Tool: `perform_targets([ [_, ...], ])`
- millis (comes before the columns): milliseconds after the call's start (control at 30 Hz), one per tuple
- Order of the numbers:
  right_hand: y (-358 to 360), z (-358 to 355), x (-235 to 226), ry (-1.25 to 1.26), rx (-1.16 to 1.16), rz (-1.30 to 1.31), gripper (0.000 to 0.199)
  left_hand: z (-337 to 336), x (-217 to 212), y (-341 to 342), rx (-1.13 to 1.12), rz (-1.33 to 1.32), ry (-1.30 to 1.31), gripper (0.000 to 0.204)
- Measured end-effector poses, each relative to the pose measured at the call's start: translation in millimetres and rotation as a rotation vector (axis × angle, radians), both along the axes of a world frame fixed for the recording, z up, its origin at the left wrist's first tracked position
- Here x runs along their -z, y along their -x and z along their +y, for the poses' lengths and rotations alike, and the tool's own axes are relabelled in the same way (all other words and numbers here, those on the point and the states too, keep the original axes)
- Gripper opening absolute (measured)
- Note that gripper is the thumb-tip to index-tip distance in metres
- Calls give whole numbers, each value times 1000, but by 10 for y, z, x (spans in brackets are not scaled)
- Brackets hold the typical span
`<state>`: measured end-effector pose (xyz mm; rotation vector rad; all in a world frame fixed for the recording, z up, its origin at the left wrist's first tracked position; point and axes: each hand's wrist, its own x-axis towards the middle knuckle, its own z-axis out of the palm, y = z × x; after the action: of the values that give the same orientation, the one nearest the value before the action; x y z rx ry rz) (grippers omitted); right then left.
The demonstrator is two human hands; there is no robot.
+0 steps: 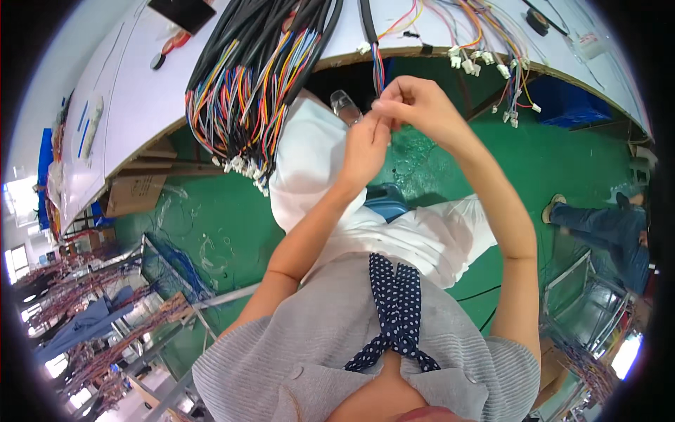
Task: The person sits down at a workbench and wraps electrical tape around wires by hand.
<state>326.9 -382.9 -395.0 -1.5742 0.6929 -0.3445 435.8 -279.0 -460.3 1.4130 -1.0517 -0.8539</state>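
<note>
My left hand (367, 146) and my right hand (420, 107) meet fingertip to fingertip just off the table's front edge. Both are closed in a pinch at the lower end of thin coloured wires (378, 69), red and blue among them. These wires come out of a black sleeve (368, 22) that hangs over the edge. A small white connector (363, 48) sits beside the sleeve's end. My fingers hide the wire ends, so the details of the pinch cannot be made out.
A thick bundle of black-sleeved wire harnesses (242, 91) hangs over the edge to the left. More loose wires with white connectors (485, 58) hang at the right. A tape roll (537, 21) lies on the white table (140, 105). Someone in blue trousers (605, 232) is at the right.
</note>
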Motion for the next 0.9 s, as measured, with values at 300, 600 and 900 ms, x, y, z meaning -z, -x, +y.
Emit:
perform_targets([
  [300, -224, -224, 252, -106, -158, -268, 32, 60, -427, -454, 435, 692, -199, 31],
  [600, -149, -36, 201, -38, -143, -301, 26, -16, -463, -705, 646, 1058, -336, 28],
  [900, -126, 215, 436, 633, 369, -331, 20, -30, -452, -548, 452, 543, -256, 29],
])
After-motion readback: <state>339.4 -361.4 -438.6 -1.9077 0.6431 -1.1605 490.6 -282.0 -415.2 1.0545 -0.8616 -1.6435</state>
